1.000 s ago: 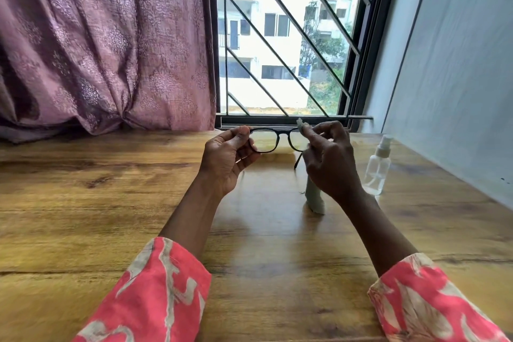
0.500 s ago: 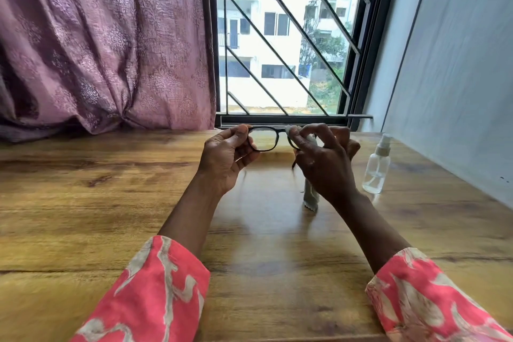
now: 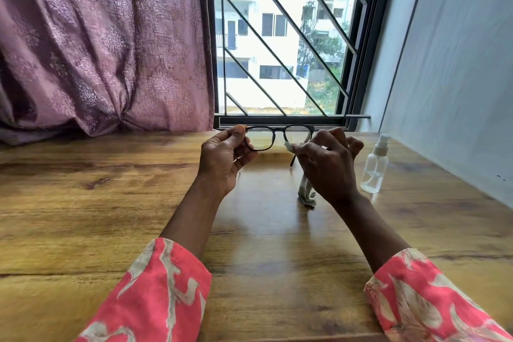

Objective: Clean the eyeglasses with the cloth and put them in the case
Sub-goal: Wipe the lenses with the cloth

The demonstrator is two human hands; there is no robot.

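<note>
Black-framed eyeglasses (image 3: 278, 137) are held up above the wooden table (image 3: 83, 203), in front of the window sill, between both hands. The left hand (image 3: 224, 159) pinches the frame's left end, thumb on top and curled fingers beneath, beside the left lens. The right hand (image 3: 327, 164) is closed around a pale, greyish cleaning cloth (image 3: 305, 191): its fingertips press a small fold of the cloth against the lower edge of the right lens, while the rest of the cloth hangs in a crumpled strip below the palm, its end near or touching the tabletop. One thin dark temple arm juts down just left of the right hand.

The frame is slim and rounded-rectangular, with clear lenses. The table has a glossy, streaked brown grain. Just right of the right hand, standing upright on the table, is a small clear plastic spray bottle (image 3: 374, 169) with a pale nozzle. Both forearms wear coral sleeves (image 3: 155, 294) with a cream pattern. A mauve patterned curtain (image 3: 97, 44) hangs behind on the left.
</note>
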